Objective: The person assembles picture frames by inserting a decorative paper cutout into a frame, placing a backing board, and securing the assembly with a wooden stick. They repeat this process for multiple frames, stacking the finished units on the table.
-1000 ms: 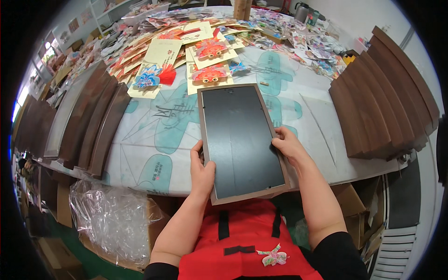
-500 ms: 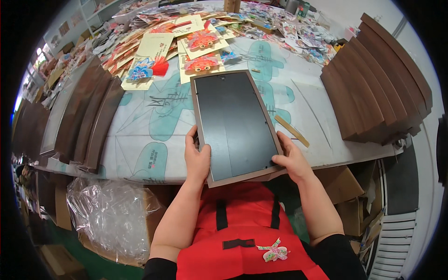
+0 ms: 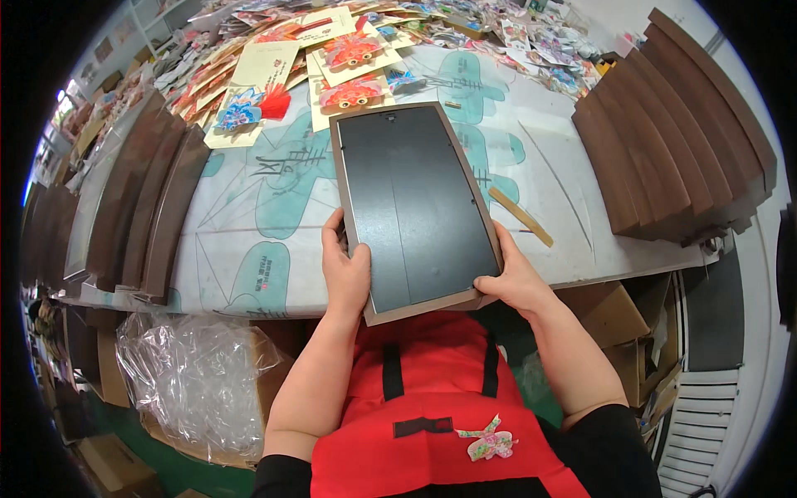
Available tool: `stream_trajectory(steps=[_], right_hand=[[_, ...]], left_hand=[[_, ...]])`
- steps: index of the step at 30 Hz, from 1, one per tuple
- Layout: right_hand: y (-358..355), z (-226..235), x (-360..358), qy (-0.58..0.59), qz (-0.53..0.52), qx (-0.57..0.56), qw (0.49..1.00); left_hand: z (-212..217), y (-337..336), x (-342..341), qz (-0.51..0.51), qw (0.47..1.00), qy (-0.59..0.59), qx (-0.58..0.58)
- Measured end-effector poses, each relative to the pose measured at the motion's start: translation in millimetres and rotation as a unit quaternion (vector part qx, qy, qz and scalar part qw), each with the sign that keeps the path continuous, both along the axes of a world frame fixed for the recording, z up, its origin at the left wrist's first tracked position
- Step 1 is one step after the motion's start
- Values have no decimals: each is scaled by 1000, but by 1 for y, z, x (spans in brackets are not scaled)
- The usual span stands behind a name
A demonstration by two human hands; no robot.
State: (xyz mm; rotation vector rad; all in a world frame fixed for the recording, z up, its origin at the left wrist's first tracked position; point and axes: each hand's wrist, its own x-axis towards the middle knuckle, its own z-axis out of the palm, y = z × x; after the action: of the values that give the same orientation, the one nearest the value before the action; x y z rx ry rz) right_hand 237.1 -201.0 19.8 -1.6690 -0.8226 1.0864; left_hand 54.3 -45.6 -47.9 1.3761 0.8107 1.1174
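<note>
Left hand (image 3: 344, 270) and right hand (image 3: 516, 280) clamped on frame (image 3: 411, 203), backing board up, above worktop (image 3: 249, 249); nothing fitted yet.

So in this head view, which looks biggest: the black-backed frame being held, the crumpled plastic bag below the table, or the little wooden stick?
1. Frame, though nearness to the camera enlarges it.
2. Plastic bag, not far behind.
3. Wooden stick, clearly smallest.

The frame (image 3: 413, 207) has a matte black back panel edged in grey-brown. Beneath it, the worktop (image 3: 274, 199) cover is white with teal drawings. Beyond the frame lie yellow cards (image 3: 349, 70) bearing red-orange figures; the apron (image 3: 432, 390) is red.
</note>
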Motion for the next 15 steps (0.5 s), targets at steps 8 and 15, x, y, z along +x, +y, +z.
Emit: stream_trajectory(steps=[8, 15], right_hand=[[0, -3, 4, 18, 5, 6, 1000], [-4, -11, 3, 34, -1, 33, 999]], left_hand=[[14, 1, 1, -18, 998, -8, -61], [30, 8, 2, -15, 989, 27, -145]])
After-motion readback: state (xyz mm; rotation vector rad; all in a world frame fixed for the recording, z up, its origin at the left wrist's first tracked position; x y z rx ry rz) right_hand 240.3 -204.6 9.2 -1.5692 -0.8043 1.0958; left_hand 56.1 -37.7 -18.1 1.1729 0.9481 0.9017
